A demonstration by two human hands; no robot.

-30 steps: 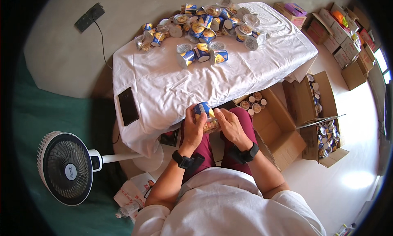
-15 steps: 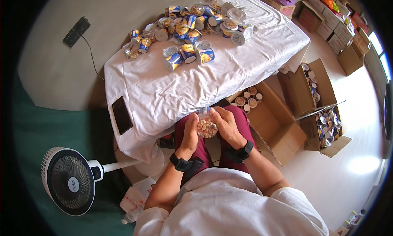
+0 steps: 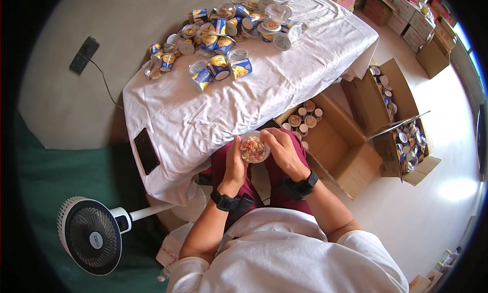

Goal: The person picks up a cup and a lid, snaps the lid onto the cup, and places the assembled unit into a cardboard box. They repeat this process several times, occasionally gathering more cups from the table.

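Between my hands, over my lap, is a round clear container of mixed granola with pink pieces (image 3: 252,148), its see-through face turned upward. My left hand (image 3: 235,166) grips its left side, fingers closed around it. My right hand (image 3: 284,155) holds it on the right, thumb and fingers at the rim. Beyond, on the white cloth-covered table (image 3: 254,84), lies a heap of blue and yellow cups with clear domed pieces (image 3: 209,39). A few more cups (image 3: 218,67) lie just in front of the heap.
A dark phone (image 3: 147,150) lies at the table's left end. A white fan (image 3: 89,234) stands at lower left. Open cartons (image 3: 349,173) with cups sit under and right of the table; stacked boxes (image 3: 422,23) line the back right. A power strip (image 3: 84,54) is at upper left.
The container in my hands has turned from showing its blue printed side to showing the granola face up. The view has swung slightly, shifting table and boxes in the picture.
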